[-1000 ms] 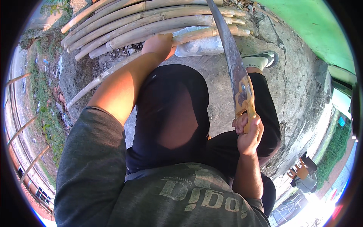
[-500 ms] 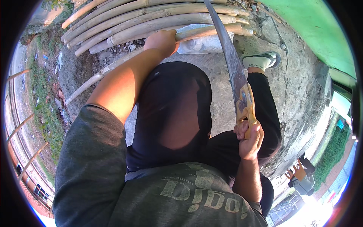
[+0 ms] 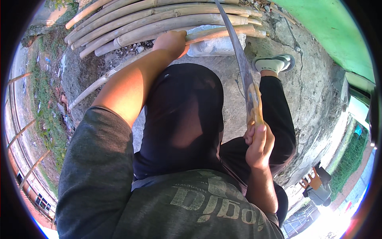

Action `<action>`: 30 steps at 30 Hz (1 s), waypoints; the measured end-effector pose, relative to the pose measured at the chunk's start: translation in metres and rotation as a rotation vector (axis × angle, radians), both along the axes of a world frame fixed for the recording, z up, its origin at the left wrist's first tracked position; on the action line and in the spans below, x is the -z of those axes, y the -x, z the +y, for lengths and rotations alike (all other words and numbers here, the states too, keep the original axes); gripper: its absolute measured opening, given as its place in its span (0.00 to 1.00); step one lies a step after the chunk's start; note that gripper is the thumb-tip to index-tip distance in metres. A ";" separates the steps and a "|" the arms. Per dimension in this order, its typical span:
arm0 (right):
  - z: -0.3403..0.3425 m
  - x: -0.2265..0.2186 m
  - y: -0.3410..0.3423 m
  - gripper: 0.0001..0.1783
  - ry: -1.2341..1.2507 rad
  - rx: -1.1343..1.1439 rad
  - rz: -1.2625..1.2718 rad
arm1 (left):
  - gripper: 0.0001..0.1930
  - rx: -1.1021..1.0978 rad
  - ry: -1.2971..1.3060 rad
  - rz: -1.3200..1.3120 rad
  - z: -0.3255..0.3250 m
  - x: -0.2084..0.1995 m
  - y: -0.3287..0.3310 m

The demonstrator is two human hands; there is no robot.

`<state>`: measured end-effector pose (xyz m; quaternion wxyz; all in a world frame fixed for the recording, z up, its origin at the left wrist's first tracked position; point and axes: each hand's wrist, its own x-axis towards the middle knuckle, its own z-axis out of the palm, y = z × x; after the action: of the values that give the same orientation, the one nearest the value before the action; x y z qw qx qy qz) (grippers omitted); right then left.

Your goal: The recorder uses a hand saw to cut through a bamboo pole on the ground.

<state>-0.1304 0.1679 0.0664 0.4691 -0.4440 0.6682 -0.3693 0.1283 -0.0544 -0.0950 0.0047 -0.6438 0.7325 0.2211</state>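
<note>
My left hand [image 3: 171, 44] is wrapped round a slim bamboo pole [image 3: 219, 33]. This pole runs from the lower left to the upper right and crosses a whitish block [image 3: 213, 47] on the ground. In my right hand [image 3: 260, 145] is the yellow handle of a hand saw [image 3: 242, 63]. Its long grey blade points away from me and passes over the pole, to the right of my left hand. The blade is seen nearly edge-on, and whether its teeth touch the bamboo is hard to make out. My fingers hide part of the handle.
Several bamboo poles [image 3: 159, 15] lie side by side beyond the held one. My right foot in a sandal [image 3: 284, 63] rests on the cracked concrete [image 3: 314, 87]. A green wall [image 3: 322, 32] rises at the right. Grass and litter [image 3: 47, 83] lie at the left.
The saw has rolled so its handle and blade show more edge-on, and my right hand has shifted slightly left and towards me. My left hand and the bamboo pole stay nearly still.
</note>
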 end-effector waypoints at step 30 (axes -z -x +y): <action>0.026 0.002 0.005 0.29 0.027 0.002 0.064 | 0.16 0.021 -0.179 0.013 -0.013 -0.023 -0.003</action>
<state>-0.1353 0.1944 0.0646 0.4413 -0.4612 0.6780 -0.3643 0.1317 -0.0674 -0.0725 0.0598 -0.6316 0.7165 0.2901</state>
